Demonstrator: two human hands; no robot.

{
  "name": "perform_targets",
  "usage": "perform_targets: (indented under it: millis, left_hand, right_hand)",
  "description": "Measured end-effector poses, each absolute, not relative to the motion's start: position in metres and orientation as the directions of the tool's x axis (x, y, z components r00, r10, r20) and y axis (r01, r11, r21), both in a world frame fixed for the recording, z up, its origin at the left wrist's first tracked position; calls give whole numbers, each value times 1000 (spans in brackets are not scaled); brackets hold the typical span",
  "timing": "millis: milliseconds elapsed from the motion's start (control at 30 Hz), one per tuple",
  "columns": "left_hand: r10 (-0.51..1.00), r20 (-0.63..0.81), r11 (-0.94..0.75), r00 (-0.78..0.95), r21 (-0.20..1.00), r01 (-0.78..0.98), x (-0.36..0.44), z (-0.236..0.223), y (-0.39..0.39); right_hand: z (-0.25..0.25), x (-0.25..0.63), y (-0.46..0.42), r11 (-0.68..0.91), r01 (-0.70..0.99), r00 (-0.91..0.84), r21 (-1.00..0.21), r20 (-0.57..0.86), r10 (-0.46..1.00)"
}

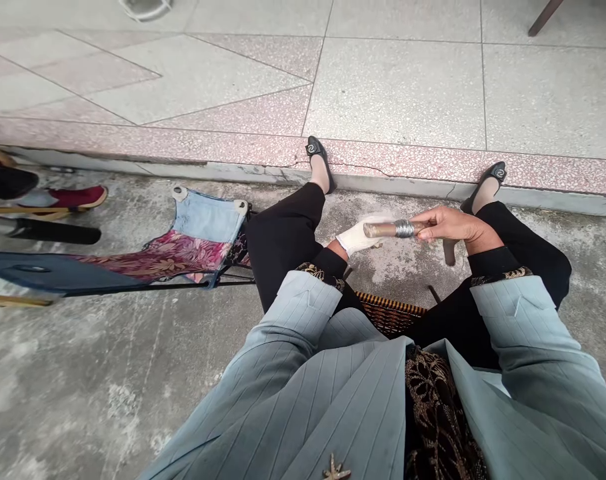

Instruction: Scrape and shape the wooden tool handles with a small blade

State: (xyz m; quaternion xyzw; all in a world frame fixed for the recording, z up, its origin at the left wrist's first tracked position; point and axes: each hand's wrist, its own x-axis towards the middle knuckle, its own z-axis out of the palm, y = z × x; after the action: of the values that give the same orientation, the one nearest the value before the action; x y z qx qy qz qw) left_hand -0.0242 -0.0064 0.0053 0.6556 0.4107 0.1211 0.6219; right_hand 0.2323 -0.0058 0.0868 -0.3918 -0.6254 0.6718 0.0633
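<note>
My right hand (447, 225) is bare and closed around one end of a short brown stick (379, 229), apparently wooden. Silvery wire (404, 229) is wound in a tight coil round the stick's middle. The stick lies roughly level, its free end pointing left. My left hand (359, 236) wears a white glove and is just behind that free end. Its fingers are partly covered by the stick and smeared, so their grip and any contact are unclear. Both hands are in front of me, between my spread knees.
Beneath me is a woven seat (390, 313). A folding chair of denim and floral cloth (183, 250) stands at my left. Farther left, a person's red shoe (80, 197) shows. A raised tiled step (393, 93) runs ahead, with my feet against its edge.
</note>
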Motion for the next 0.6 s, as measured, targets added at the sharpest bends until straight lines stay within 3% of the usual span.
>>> perform_targets:
  millis: [100, 200, 300, 367, 433, 467, 533, 600]
  left_hand:
    - [671, -377, 148, 638, 912, 383, -20, 1, -12]
    - [634, -311, 8, 708, 918, 396, -19, 5, -14]
    - [610, -288, -178, 738, 858, 482, -17, 13, -14]
    - [619, -282, -271, 733, 799, 536, -17, 17, -14]
    - [626, -295, -327, 722, 741, 587, -18, 19, -14]
    - [622, -303, -353, 722, 715, 603, -18, 20, -14]
    - [610, -302, -395, 733, 686, 611, -21, 21, -13]
    - [608, -286, -392, 741, 703, 594, -24, 21, -11]
  right_hand:
    - [76, 226, -6, -277, 248, -573, -928, -371, 731]
    - [62, 220, -3, -309, 192, -396, -932, -361, 844]
    - [53, 217, 2, -316, 482, -162, -817, -438, 884]
    - [52, 216, 3, -209, 781, -109, -589, -458, 882]
    - [52, 215, 2, -24, 936, -176, -351, -526, 832]
    - [52, 215, 1, 63, 953, -232, -295, -583, 779]
    - [52, 216, -2, 154, 929, -356, -336, -703, 616]
    - [53, 220, -4, 121, 848, -512, -515, -742, 433]
